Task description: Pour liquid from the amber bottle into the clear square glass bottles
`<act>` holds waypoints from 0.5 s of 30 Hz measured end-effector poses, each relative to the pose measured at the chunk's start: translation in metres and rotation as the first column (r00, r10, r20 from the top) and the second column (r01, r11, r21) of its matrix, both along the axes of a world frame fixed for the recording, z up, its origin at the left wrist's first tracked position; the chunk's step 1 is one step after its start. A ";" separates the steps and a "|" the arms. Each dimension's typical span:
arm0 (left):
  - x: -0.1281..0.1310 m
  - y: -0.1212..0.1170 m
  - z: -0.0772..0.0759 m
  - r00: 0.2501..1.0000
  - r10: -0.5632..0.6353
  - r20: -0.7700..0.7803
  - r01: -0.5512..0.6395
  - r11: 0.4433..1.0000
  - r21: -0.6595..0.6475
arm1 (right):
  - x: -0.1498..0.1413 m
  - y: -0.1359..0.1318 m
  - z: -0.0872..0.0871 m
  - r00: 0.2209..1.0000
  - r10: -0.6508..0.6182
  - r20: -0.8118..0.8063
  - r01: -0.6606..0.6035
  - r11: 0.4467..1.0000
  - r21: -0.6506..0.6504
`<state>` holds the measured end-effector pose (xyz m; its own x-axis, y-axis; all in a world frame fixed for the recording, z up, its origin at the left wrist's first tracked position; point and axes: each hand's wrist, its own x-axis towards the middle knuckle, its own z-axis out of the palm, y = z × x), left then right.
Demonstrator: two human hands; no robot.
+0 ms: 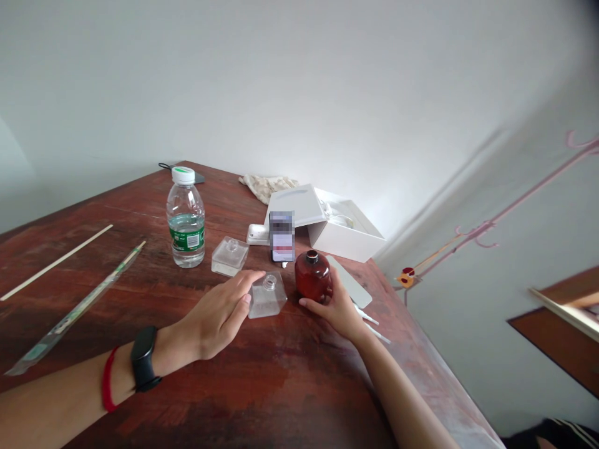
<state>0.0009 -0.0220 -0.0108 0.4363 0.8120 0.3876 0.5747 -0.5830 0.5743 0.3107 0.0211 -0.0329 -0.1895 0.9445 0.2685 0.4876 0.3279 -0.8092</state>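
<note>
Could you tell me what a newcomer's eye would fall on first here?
The dark red glass bottle, held by the right hand, stands out mid-table. Left of it, the left hand, with a black wristband, is beside a clear square glass bottle. Farther back stands a green-labelled water bottle.

We are looking at what seems to be a room in a home, though we cannot tell which kind. A dark reddish-brown wooden table (140, 209) stands against a plain white painted wall (281, 81), with a slim pink wall-mounted coat rack (510, 199) beside it. Everyday things share the tabletop: a clear plastic water bottle with a green label (186, 218), a crumpled beige cloth (267, 187), an open white box (349, 231) and a round dark-red glass bottle (312, 276). Black-and-white striped fabric (556, 433) shows in the lower right corner.
</note>
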 end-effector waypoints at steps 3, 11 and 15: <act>0.000 -0.001 -0.001 1.000 0.009 0.003 -0.009 1.000 0.004 | -0.001 -0.001 0.002 1.000 0.005 -0.012 -0.005 1.000 -0.002; -0.001 0.000 -0.003 1.000 0.009 0.005 -0.009 1.000 0.006 | 0.001 0.003 -0.003 1.000 0.006 -0.012 -0.006 1.000 0.010; -0.003 0.002 -0.005 1.000 -0.008 0.017 0.007 1.000 0.010 | 0.002 0.003 -0.005 1.000 0.008 -0.016 -0.008 1.000 0.012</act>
